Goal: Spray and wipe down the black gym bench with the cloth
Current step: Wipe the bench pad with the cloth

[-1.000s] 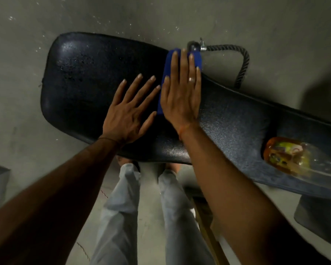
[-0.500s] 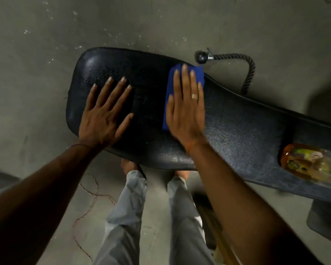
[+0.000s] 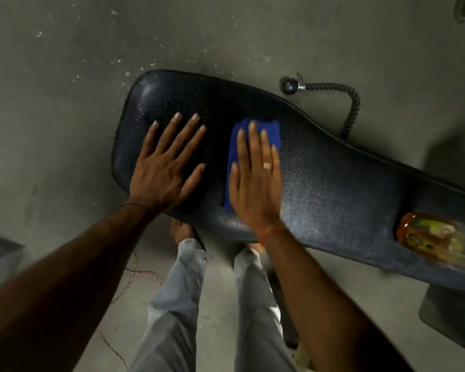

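A grey concrete floor, speckled with pale flecks, fills the frame behind everything else. Across it, from upper left down to the right edge, lies the black gym bench, its pebbled padding wide at the left end and narrowing toward the right. The person's legs in grey trousers stand just below the bench's near edge, with bare feet partly hidden under it. The left hand lies flat on the wide end of the padding, fingers spread apart and holding nothing. The right hand presses flat on a folded blue cloth, fingers stretched out close together, a ring on one of them; the cloth lies on the bench near the middle of its width, mostly covered by the hand, with its far end and left edge showing. Further right on the padding, well apart from both hands, a blurred orange spray bottle lies on its side. On the floor beyond the bench rests a black rope handle with a ball end. A thin reddish cord trails over the floor beside the left leg.
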